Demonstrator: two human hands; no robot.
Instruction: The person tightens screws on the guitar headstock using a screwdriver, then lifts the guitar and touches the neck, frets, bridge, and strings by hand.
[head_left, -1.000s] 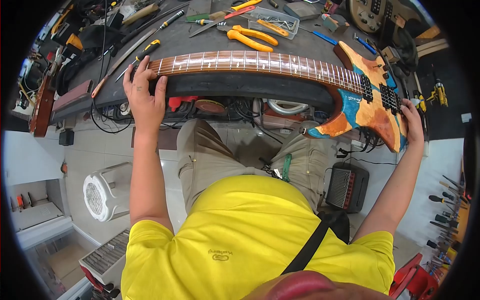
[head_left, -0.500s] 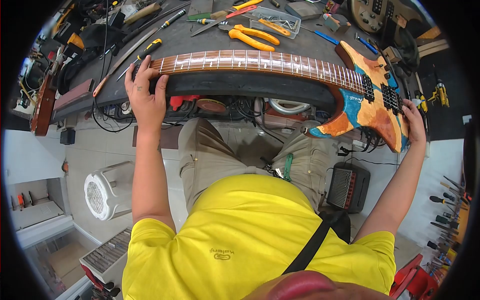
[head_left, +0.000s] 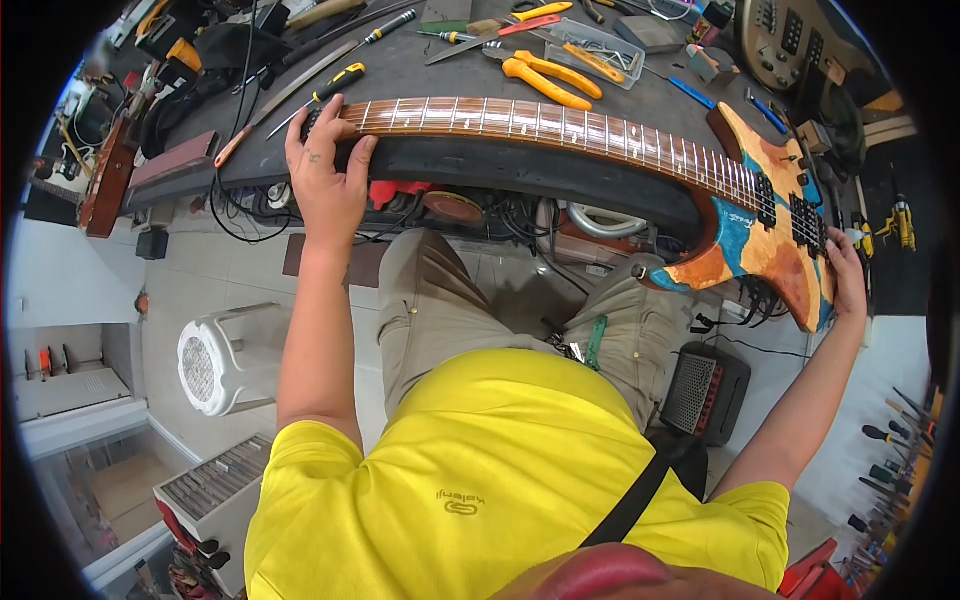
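Observation:
An electric guitar (head_left: 775, 235) with a wood, orange and blue body lies along the front edge of the workbench, its strings facing up. Its long fretted neck (head_left: 560, 124) points left. My left hand (head_left: 332, 165) is closed round the headstock end of the neck, thumb on the near side and fingers over the far side; the headstock itself is mostly hidden. At the other end, my right hand (head_left: 847, 272) grips the body's edge beside the bridge, its fingers on the top and part of its grip out of sight.
On the dark workbench (head_left: 450, 80) behind the neck lie orange-handled pliers (head_left: 548, 78), a yellow-black screwdriver (head_left: 340, 83), files and a clear plastic box (head_left: 597, 52). Another guitar body (head_left: 785, 45) is at the back right. A white stool (head_left: 215, 362) and a small amplifier (head_left: 703, 393) stand below.
The whole view has shifted, so bench, guitar and hands appear further right. Both hands keep their hold, and the guitar shows no clear movement against the bench.

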